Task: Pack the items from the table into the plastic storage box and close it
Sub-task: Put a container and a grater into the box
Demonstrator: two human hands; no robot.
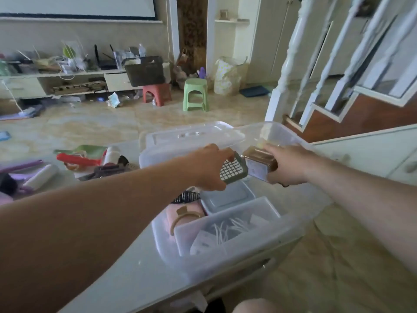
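Note:
The clear plastic storage box (291, 231) stands open at the table's right end. Its lid (191, 137) lies just behind and left of it. My left hand (209, 168) holds a grey-green grid-faced block (233, 171) above the box. Beside it, my right hand (286, 164) grips a brown-topped clear container (259, 164), also over the box. Inside lie a small lidded tub (228, 196), a tray of white sticks (225, 229), a pink item with a tan ring (182, 216) and a dark comb (187, 196).
Loose items sit on the left of the table: a red-handled tool (76, 159), a white roller (41, 177), purple pieces (20, 166), a white bottle (112, 154). A staircase railing (293, 57) rises at right. Stools (195, 94) stand on the floor beyond.

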